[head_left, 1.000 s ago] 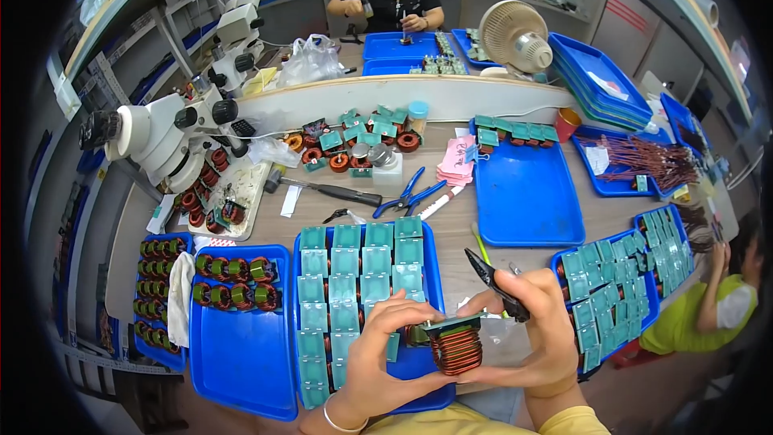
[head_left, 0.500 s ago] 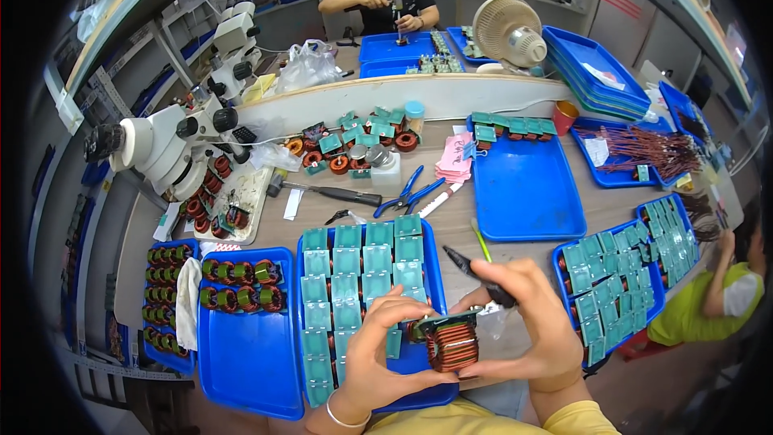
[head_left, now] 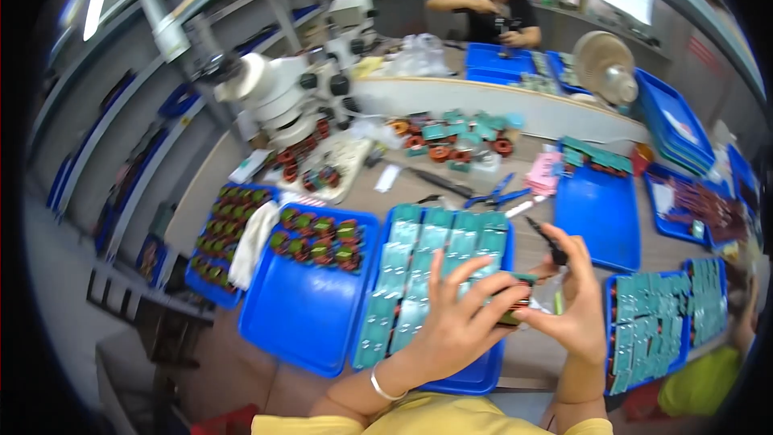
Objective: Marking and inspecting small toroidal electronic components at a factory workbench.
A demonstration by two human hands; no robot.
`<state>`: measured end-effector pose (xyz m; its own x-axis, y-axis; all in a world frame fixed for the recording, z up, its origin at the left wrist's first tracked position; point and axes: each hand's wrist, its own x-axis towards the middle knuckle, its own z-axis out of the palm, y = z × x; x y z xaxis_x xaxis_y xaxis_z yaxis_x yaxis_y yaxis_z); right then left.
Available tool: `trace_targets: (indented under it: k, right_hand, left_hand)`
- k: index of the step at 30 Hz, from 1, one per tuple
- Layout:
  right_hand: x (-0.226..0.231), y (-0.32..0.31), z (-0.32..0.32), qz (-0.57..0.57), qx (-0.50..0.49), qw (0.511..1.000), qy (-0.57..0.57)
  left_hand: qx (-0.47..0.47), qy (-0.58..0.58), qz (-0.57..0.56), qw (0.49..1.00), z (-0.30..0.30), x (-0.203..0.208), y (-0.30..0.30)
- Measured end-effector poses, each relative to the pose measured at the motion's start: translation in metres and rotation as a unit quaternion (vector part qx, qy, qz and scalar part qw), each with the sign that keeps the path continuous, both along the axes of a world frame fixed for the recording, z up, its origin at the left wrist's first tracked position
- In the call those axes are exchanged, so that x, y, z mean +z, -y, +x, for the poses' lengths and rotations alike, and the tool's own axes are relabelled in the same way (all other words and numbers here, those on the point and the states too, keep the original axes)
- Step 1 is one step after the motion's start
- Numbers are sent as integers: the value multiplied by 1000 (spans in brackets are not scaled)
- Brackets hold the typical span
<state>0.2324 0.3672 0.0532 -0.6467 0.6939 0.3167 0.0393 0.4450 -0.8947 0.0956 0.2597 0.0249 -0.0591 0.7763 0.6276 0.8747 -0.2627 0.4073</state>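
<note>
Between my two hands is a copper-wound coil [head_left: 519, 304] with a green circuit board on top, partly hidden by my fingers. My left hand [head_left: 463, 314], a bangle on its wrist, grips it from the left with the upper fingers spread. From the right, my right hand [head_left: 578, 306] holds the coil's other side. A black pointed hand tool [head_left: 546, 240] is also tucked in that hand, tip toward the far left; its exact kind is unclear. Below the left hand, a blue tray [head_left: 475, 383] carries rows of coils topped with teal boards [head_left: 411, 274].
Left of it stand a blue tray [head_left: 302, 330] with green-topped coils and a white cloth [head_left: 254, 250]. A microscope [head_left: 278, 97], hammer [head_left: 439, 183], blue pliers [head_left: 499, 193] and another blue tray [head_left: 596, 225] lie beyond. Filled trays [head_left: 652, 322] stand right. A person [head_left: 491, 8] works opposite.
The view has swung left, so the bench sits further right. My left hand has turned over the coil, its back now facing up and covering much of it. The right hand still holds the tool.
</note>
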Motion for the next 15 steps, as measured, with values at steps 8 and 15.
trace_targets:
  k: [8, 15]
  right_hand:
    - [-5, 9, -7, 59, -3, 998, -28]
    - [9, 0, 21, 63, -82, 990, -93]
  left_hand:
    - [69, 23, -33, 997, -47, -5, 56]
    - [296, -46, -131, 945, -169, -42, 143]
